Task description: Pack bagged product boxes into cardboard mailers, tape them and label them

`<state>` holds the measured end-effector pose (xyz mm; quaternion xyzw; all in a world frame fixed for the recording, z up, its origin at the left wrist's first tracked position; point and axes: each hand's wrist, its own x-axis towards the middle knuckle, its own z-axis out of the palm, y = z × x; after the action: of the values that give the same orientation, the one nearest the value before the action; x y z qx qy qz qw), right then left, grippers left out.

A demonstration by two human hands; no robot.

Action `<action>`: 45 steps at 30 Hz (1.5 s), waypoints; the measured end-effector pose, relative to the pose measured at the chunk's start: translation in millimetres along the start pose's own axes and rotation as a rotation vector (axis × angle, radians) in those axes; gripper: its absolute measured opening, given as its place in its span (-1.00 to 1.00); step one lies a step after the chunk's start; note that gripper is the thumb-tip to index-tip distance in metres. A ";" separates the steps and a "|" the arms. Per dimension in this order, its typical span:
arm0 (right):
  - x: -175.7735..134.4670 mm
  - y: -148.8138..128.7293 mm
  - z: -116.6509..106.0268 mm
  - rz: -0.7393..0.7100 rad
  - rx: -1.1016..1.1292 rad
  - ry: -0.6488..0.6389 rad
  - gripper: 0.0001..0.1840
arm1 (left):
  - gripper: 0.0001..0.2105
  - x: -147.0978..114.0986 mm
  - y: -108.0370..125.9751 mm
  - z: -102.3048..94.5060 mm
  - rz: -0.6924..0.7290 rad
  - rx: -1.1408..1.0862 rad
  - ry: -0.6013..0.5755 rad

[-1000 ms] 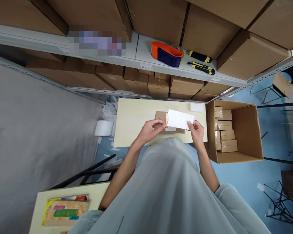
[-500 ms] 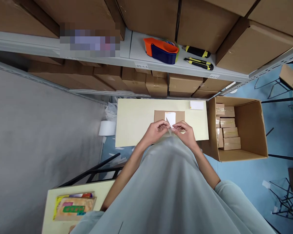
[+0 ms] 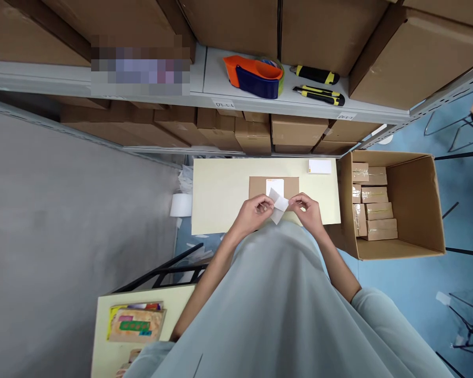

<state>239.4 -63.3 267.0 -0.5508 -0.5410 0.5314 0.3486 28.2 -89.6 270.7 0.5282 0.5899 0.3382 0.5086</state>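
Note:
Above the near edge of the cream table (image 3: 220,197), my left hand (image 3: 253,215) pinches a small white label (image 3: 277,206) by its left side. The thumb and fingertips of my right hand (image 3: 308,212) are closed on its right corner. The label looks folded or partly peeled, with one flap lifted to the right; whether this is a backing sheet I cannot tell. Just beyond my hands a flat brown cardboard box (image 3: 257,187) lies on the table. On its top is a white paper sheet (image 3: 275,184), partly hidden by the label.
A white pad (image 3: 319,167) lies at the table's back right. Right of the table, a large open carton (image 3: 413,205) holds several small boxes. On the shelf (image 3: 208,94) above are a tape dispenser (image 3: 256,77) and two utility knives (image 3: 319,95). A side table (image 3: 102,336) stands lower left.
My right hand has moved right, away from my left, drawing a flap of the label out between them. More of the white label shows. The camera view has shifted slightly.

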 end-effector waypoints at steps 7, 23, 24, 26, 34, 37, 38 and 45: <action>6.8 12.1 -32.0 0.087 0.097 0.070 -0.76 | -0.87 1.2 -7.3 -1.3 -0.062 0.015 0.129; 31.1 49.6 -93.8 0.108 0.138 0.199 -0.75 | -0.83 -29.1 -42.2 -5.7 -0.212 -0.080 0.467; 32.5 48.0 -94.6 0.098 0.137 0.214 -0.76 | -0.85 -30.2 -43.4 -9.8 -0.213 -0.090 0.477; 34.4 43.6 -94.2 0.081 0.130 0.250 -0.76 | -0.88 -31.9 -46.1 -21.0 -0.222 -0.104 0.499; 26.4 13.7 -50.3 0.042 0.116 0.316 -0.74 | -0.91 -45.1 -73.1 -98.4 -0.205 -0.157 0.632; 20.9 3.3 -16.5 0.023 0.097 0.297 -0.76 | -0.91 -55.4 -89.6 -138.0 -0.221 -0.185 0.704; 19.2 0.4 -4.3 0.019 0.087 0.291 -0.76 | -0.92 -58.9 -95.5 -152.6 -0.238 -0.198 0.726; 1.6 -19.5 74.8 0.018 0.052 0.267 -0.73 | -0.96 -76.8 -132.6 -265.0 -0.400 -0.380 0.872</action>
<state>162.8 -72.7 271.0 -0.6123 -0.4707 0.4706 0.4267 -268.3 -155.6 232.5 0.1133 0.7647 0.5243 0.3570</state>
